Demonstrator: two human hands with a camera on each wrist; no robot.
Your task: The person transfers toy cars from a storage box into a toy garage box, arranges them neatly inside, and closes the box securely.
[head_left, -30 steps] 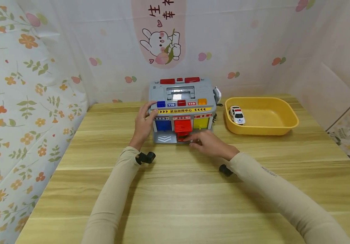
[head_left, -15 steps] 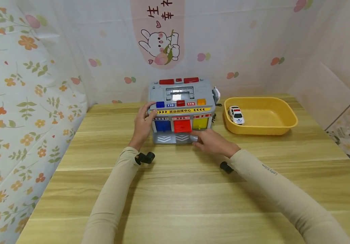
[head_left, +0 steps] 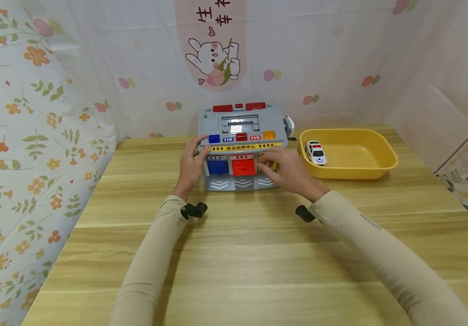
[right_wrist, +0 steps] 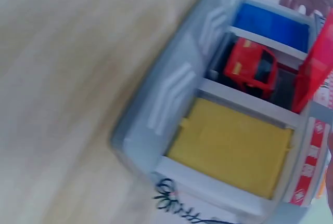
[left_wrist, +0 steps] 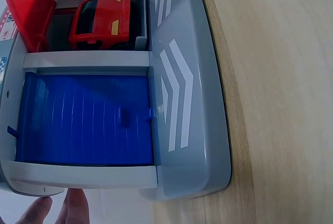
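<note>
A grey toy garage (head_left: 213, 121) with a blue door (left_wrist: 93, 120), a yellow door (right_wrist: 234, 146) and a red door (head_left: 244, 167) stands on the table. Both wrist views show the red door swung up and a red toy car (left_wrist: 104, 20) inside the middle bay. My left hand (head_left: 190, 171) grips the garage's upper left corner, thumb at the front. In front of the yellow door, my right hand (head_left: 288, 171) has its fingers bent loosely near the red door's right edge. Nothing shows between them, and the hand covers most of the yellow door in the head view.
Right of the garage stands a yellow tray (head_left: 352, 174) with a white toy police car (head_left: 316, 153) at its left end. A dark coiled cord (right_wrist: 169, 198) lies by the garage's right side. A printed curtain (head_left: 148, 68) hangs behind the wooden table (head_left: 226, 271).
The red car, partly out under the red door a second ago, has gone into the bay. My right hand has moved back from it and up to the yellow door; my left hand stays put.
</note>
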